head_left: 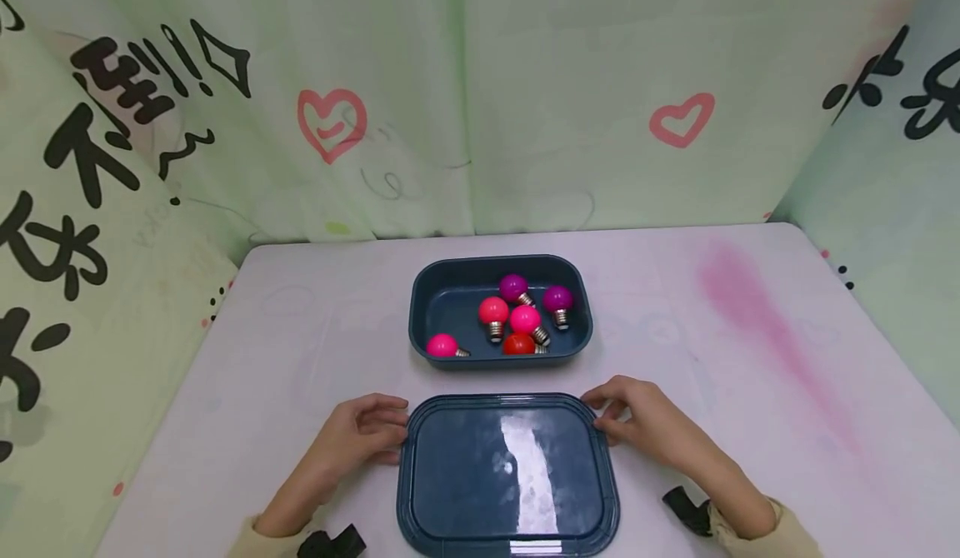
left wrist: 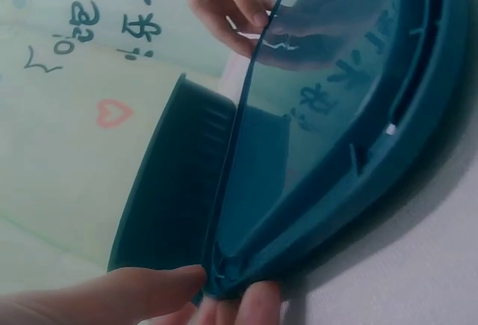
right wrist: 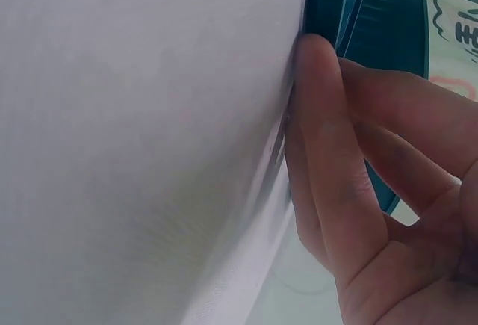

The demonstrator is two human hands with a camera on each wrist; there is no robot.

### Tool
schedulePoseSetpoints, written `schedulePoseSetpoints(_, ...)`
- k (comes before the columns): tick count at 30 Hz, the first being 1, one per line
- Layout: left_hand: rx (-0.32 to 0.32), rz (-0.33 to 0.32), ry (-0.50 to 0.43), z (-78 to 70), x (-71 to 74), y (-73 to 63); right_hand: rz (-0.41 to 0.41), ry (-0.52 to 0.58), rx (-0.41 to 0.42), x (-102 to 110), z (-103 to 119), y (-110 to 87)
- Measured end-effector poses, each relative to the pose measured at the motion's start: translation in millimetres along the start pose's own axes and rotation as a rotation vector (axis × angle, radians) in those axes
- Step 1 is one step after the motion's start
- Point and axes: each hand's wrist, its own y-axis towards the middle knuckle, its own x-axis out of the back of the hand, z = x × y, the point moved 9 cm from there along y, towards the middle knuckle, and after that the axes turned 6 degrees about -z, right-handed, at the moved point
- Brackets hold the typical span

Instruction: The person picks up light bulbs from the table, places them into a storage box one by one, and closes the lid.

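Note:
A dark blue plastic lid (head_left: 465, 475) with a glossy top lies in front of me. At its far left corner my left hand (head_left: 363, 435) pinches the rim, thumb and fingertips on either side of the edge in the left wrist view. My right hand (head_left: 637, 416) holds the far right corner between thumb and fingers; the right wrist view has its fingertips (right wrist: 317, 52) at the lid's edge. Just beyond the lid stands a matching dark blue box (head_left: 453, 291), uncovered. Inside it are several light bulbs, among them a purple bulb (head_left: 557, 298) and a pink bulb (head_left: 442, 345) apart on the left.
The box and lid are on a white table (head_left: 322, 316) with a pink smear (head_left: 750, 300) on its right side. Pale green cloth (head_left: 525, 125) with red hearts and black writing hangs behind and at both sides. Black straps (head_left: 686, 510) sit at both wrists.

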Motion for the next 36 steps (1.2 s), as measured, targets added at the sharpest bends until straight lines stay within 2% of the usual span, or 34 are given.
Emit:
schedulePoseSetpoints(8, -0.067, -0.028, 0.075, -10.3, -3.7, 3.2, 0.001, -0.012, -0.034, -0.3, -1.4, 1.4)
schedulePoseSetpoints(17, -0.023, -0.014, -0.014, -10.8, -2.8, 4.0, -0.011, 0.030, -0.052, 0.9, -2.9, 0.8)
schedulePoseSetpoints(25, 0.000, -0.016, -0.039, -15.0, 3.7, 4.8, -0.018, 0.135, -0.084, 13.8, -2.7, 0.2)
schedulePoseSetpoints(30, -0.013, 0.001, -0.060, -19.9, 5.6, 4.1, -0.016, 0.160, -0.060, 21.8, -1.0, -0.1)
schedulePoseSetpoints(36, -0.014, 0.019, -0.092, -24.3, 8.5, 3.6, -0.073, 0.168, -0.026, 32.9, 3.0, -1.4)
